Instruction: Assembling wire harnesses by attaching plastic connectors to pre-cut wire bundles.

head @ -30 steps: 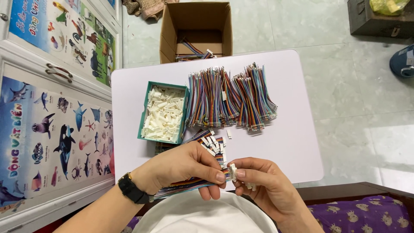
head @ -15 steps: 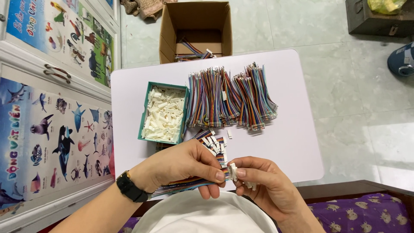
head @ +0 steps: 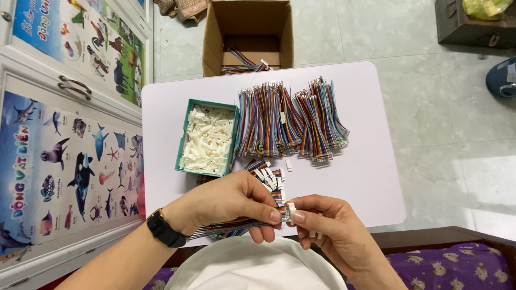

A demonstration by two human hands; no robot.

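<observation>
Pinched between thumb and forefinger of the left hand (head: 231,201), a flat ribbon of coloured wires (head: 228,226) runs back under the palm toward the wrist, kept taut and level so its free end meets the right hand (head: 328,225). That hand closes its fingertips on a small white connector (head: 291,211), held square against the wire ends just above the table (head: 365,172) edge.

Within easy reach beyond lie a few finished pieces (head: 267,174), a green tray (head: 186,134) of white connectors, and wire bundles (head: 290,121) fanned mid-table. A cardboard box (head: 252,27) stands on the floor behind.
</observation>
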